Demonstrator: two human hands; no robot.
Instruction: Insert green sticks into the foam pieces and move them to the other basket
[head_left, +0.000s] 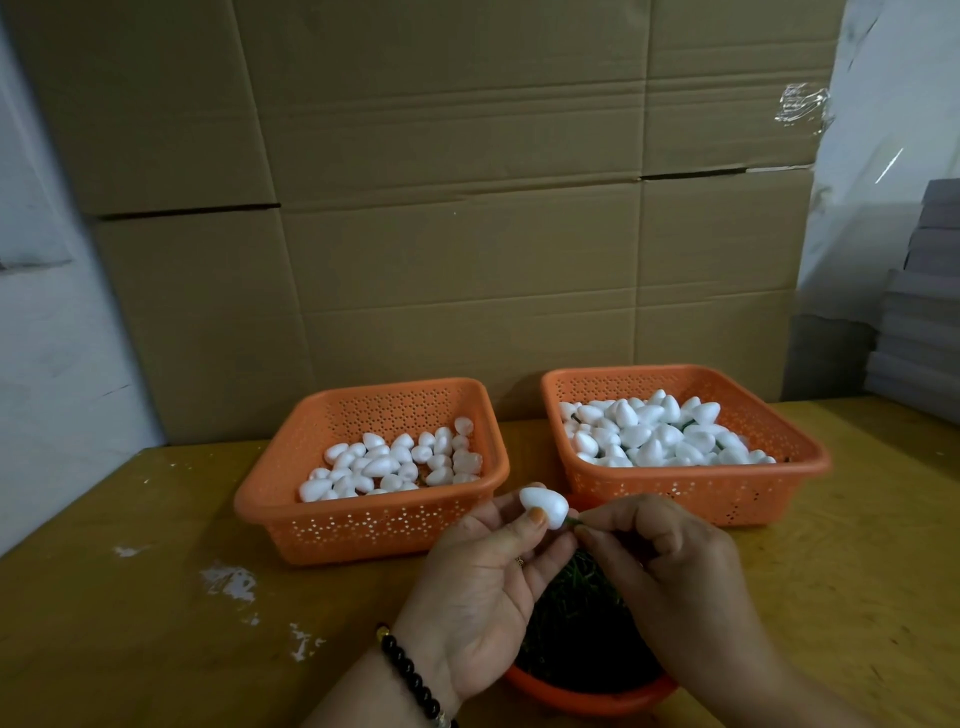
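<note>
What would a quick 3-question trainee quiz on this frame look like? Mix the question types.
1. True or false: the left hand holds a foam piece while the right hand pinches a green stick at its end.
2. Which basket shows green sticks among its foam pieces?
A. left basket
B. right basket
C. both
3. Fill in: the loose green sticks sit in an orange ____ under the hands.

Key: 1 true; 2 B; 3 bowl
</note>
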